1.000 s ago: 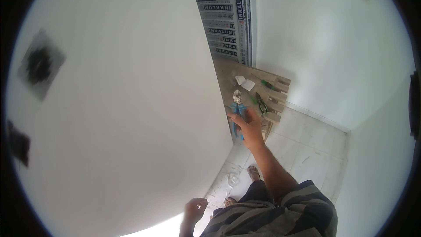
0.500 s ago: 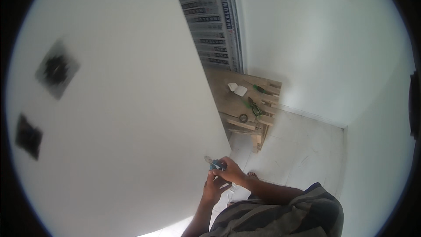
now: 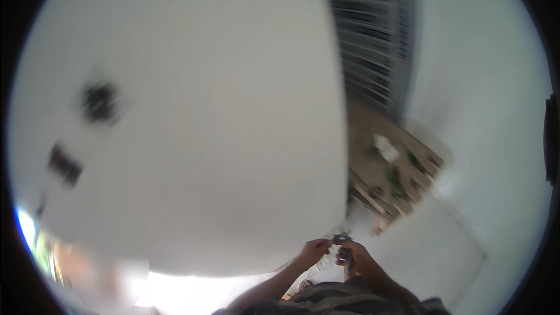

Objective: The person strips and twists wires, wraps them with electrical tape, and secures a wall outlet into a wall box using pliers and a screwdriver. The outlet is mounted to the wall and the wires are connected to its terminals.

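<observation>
My right hand (image 3: 356, 255) is closed around a pair of small pliers (image 3: 349, 260); motion blur dulls the teal handles seen half a second ago. Close beside it, my left hand (image 3: 315, 250) has its fingers pinched together near the tool's head. Whatever those left fingers grip is too small and smeared to make out. Both hands are low in the view, in front of the lower right edge of a large white wall panel (image 3: 233, 122).
Right of the panel, a wooden bench (image 3: 367, 122) bears a white piece (image 3: 385, 148), green-handled pliers (image 3: 395, 184), a green-handled screwdriver (image 3: 415, 161) and a dark tape roll (image 3: 376, 191). Two dark patches, one upper (image 3: 100, 103) and one lower (image 3: 65, 165), mark the panel's left.
The view has swung left and tilted, so the bench and wall edge appear farther right. My hands now sit lower and farther right in the picture, with the pliers in my right hand.
</observation>
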The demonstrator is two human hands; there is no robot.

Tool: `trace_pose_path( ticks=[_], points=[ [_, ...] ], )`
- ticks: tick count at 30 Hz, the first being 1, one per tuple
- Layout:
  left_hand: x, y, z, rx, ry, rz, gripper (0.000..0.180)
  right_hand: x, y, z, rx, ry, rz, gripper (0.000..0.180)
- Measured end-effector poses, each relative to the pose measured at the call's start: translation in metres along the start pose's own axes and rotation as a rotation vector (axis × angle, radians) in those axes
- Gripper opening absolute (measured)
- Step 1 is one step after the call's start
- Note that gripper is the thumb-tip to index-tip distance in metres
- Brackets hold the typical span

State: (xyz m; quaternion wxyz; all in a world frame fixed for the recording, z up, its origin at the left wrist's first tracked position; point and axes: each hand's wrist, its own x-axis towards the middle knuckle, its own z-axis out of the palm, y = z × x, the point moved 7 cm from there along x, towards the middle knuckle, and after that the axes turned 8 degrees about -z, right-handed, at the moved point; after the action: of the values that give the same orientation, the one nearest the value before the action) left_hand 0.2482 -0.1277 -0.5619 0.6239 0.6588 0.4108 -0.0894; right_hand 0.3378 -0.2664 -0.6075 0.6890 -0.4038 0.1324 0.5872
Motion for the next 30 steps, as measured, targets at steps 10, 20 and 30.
trace_pose_path(
  ticks=[10, 20, 30],
  points=[
    [0.002, 0.017, -0.028, -0.294, 0.251, -0.014, 0.065, 0.025, -0.068, 0.065, -0.301, -0.416, 0.163, 0.024],
    [-0.043, -0.063, -0.061, -1.04, 0.442, -0.106, 0.061, -0.066, -0.083, 0.22, -0.777, -0.728, -0.459, 0.018],
    [0.014, -0.235, -0.04, -0.242, 0.324, 0.021, 0.033, -0.36, -0.196, 0.389, 0.324, -1.283, -2.188, 0.033]
  ],
)
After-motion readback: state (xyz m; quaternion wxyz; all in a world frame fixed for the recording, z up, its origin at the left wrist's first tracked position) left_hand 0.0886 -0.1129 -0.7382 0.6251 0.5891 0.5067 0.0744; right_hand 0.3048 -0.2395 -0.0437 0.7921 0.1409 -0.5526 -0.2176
